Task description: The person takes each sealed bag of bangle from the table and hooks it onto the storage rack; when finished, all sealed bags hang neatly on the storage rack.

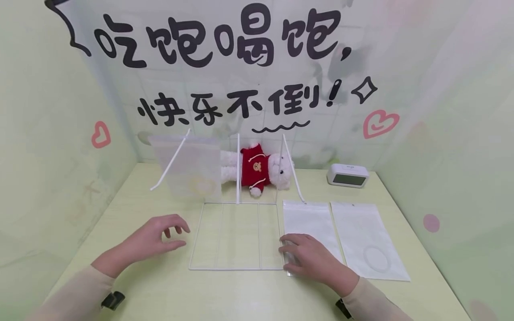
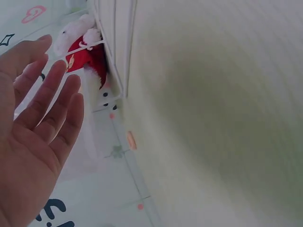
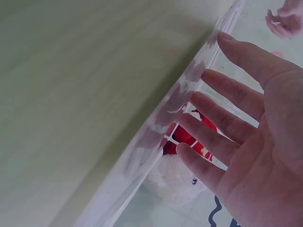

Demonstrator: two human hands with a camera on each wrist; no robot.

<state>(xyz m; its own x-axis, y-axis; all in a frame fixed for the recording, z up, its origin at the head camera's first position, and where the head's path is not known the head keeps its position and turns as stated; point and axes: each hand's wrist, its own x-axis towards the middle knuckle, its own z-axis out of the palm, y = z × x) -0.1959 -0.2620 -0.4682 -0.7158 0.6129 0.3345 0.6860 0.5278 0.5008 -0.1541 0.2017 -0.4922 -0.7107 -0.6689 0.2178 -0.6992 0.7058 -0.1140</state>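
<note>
Our right hand (image 1: 311, 258), fingers loosely extended and gripping nothing, is over the edge of a flat white bag (image 1: 311, 223); we cannot tell if it touches. Our left hand (image 1: 150, 238), fingers relaxed, holds nothing beside the wire rack (image 1: 238, 174). We'd best pinch the bag lightly, clear of the wires

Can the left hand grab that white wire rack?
Probably yes. The left hand looks empty and is just beside the wire rack, and only bare tabletop seems to lie between them.
</note>
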